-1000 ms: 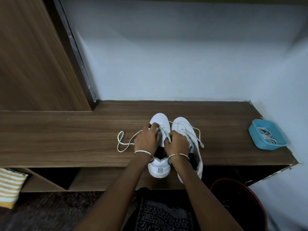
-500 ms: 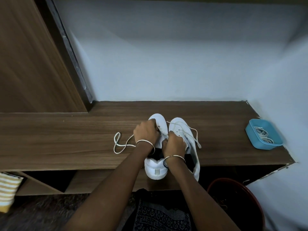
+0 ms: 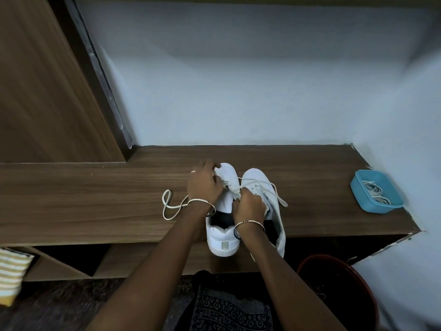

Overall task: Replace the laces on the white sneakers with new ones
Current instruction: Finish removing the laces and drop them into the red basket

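Head camera, looking down: two white sneakers stand side by side on a wooden desk [image 3: 95,194], toes pointing away from the person, heels at the near edge, likely so the lace rows face up within easy reach.

The left hand [image 3: 205,185] lies over the toe end of the left-hand sneaker [image 3: 223,240], fingers curled and apparently pinching its lace [image 3: 170,206]. The lace trails out from under that wrist into a slack loop on the desk, so it seems to be getting drawn out of the eyelets. The right hand [image 3: 249,205], just beside the left, has its fingers curled on that sneaker's lace-row edge, probably to steady it against the pull; what the fingertips hold is hidden.

The right-hand sneaker [image 3: 260,185], partly under the right hand, has its lace threaded but loose.

Well to the right of both hands sits a blue tray [image 3: 391,201] of coiled laces [image 3: 377,193], presumably the replacements.
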`<state>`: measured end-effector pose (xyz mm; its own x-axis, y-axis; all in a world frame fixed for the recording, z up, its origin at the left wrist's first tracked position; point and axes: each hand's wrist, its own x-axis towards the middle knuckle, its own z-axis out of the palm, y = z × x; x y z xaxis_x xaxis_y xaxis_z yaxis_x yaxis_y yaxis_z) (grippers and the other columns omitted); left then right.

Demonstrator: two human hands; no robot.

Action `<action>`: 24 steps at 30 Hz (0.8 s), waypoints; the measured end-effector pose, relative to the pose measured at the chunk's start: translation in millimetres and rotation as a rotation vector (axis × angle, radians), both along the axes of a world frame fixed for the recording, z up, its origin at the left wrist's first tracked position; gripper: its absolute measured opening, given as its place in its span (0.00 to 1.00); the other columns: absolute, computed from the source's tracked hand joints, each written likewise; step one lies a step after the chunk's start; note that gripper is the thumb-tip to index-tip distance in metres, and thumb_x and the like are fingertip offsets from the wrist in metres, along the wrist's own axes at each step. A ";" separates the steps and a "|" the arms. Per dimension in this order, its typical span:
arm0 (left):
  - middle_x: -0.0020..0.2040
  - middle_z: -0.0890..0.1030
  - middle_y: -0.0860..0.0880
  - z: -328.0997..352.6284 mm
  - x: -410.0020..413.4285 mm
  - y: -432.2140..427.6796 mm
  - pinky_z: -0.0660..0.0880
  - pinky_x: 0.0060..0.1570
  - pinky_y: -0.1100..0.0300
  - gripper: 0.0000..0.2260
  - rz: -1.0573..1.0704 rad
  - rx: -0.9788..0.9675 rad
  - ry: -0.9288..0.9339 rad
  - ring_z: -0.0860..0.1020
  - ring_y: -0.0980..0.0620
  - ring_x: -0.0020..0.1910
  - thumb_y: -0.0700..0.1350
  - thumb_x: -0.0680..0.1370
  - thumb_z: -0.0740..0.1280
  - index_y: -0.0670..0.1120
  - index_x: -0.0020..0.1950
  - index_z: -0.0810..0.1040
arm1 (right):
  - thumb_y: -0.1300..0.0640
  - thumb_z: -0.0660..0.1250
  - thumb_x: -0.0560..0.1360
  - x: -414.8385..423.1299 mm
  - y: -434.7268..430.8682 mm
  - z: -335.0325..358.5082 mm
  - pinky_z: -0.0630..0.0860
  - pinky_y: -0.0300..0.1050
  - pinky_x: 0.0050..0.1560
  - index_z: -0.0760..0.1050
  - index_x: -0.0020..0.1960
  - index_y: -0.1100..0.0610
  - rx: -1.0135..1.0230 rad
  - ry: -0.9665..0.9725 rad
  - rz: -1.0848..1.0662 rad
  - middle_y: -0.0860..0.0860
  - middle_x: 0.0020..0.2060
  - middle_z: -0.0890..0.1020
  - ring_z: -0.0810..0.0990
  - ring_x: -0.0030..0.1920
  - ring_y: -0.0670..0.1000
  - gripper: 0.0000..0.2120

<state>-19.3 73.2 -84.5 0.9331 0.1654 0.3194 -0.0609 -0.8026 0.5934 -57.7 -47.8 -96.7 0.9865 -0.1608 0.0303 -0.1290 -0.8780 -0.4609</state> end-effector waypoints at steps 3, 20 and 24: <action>0.61 0.77 0.51 4.3 1.9 -4.4 0.68 0.54 0.50 0.10 -0.144 0.432 0.073 0.73 0.43 0.62 0.51 0.73 0.65 0.54 0.51 0.82 | 0.60 0.61 0.78 0.4 -0.2 -0.1 0.72 0.48 0.50 0.75 0.56 0.62 0.005 0.006 0.000 0.60 0.51 0.82 0.79 0.55 0.61 0.09; 0.58 0.76 0.46 -2.8 -5.7 5.3 0.68 0.52 0.48 0.09 0.195 0.141 -0.011 0.75 0.42 0.58 0.41 0.75 0.65 0.46 0.54 0.77 | 0.62 0.61 0.78 1.2 -2.4 -2.7 0.73 0.48 0.48 0.75 0.54 0.62 0.049 -0.014 -0.019 0.60 0.50 0.83 0.80 0.53 0.61 0.08; 0.57 0.78 0.37 -11.8 -5.9 34.5 0.70 0.57 0.51 0.07 0.620 -0.689 0.032 0.77 0.37 0.57 0.39 0.79 0.63 0.38 0.52 0.78 | 0.62 0.60 0.78 1.3 -2.3 -3.7 0.73 0.49 0.50 0.75 0.58 0.62 0.022 -0.013 -0.004 0.60 0.51 0.83 0.80 0.55 0.61 0.10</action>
